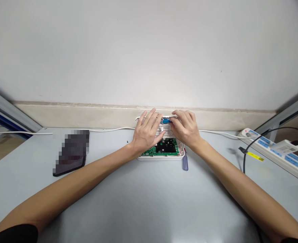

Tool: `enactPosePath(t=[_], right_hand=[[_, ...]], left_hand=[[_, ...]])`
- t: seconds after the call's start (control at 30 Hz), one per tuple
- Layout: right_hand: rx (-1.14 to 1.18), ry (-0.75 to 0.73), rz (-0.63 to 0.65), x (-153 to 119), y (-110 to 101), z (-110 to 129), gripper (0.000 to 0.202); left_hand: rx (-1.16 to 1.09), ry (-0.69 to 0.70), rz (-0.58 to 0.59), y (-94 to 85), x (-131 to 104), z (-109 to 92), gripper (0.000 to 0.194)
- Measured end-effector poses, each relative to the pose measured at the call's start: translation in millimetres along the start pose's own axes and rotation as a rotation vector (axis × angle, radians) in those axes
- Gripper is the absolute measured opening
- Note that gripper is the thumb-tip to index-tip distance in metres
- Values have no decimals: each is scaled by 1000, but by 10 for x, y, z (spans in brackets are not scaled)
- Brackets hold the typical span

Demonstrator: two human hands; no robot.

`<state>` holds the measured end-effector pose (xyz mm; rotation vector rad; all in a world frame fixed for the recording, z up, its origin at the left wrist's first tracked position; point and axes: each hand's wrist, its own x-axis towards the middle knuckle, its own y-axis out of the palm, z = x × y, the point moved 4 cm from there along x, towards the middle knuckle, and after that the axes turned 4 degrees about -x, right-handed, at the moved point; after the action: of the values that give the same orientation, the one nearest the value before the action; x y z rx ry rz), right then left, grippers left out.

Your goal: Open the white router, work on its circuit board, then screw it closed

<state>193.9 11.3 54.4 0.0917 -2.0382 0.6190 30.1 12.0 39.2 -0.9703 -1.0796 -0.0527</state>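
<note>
An opened white device casing (161,158) sits near the wall, with a green circuit board (151,152) and a black plate (166,145) inside. My left hand (147,131) lies with its fingers spread over the left part of the casing and its raised white back section. At that back section, my right hand (185,128) has its thumb and fingers bent together at the right end of a small blue part (166,121). A screwdriver with a translucent blue handle (185,162) lies against the casing's right side.
A dark phone (73,153), partly pixelated, lies on the grey table (139,202) at the left. White cables run along the wall. At the right are a white power strip (275,152), a plugged-in white adapter and a black cable (244,163) with a yellow tag (255,156).
</note>
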Motion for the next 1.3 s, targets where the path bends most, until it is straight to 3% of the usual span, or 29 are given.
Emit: enactPosePath(t=[0.23,0.47,0.93,1.3], right_hand=[[24,-22,-36,-2,25,2,12],[26,42,8,9,17,-6,10],[48,47,-60,-4,62,22,10],[13,-40,-108,33,26,-1,11]], left_hand=[[6,-7,-5,3,0,5,56],[-12,-17,-2,4,-2,10,57],[14,-5,-14,-2,-12,-3,55],[24,-6,-2,-7,-8,-18,55]])
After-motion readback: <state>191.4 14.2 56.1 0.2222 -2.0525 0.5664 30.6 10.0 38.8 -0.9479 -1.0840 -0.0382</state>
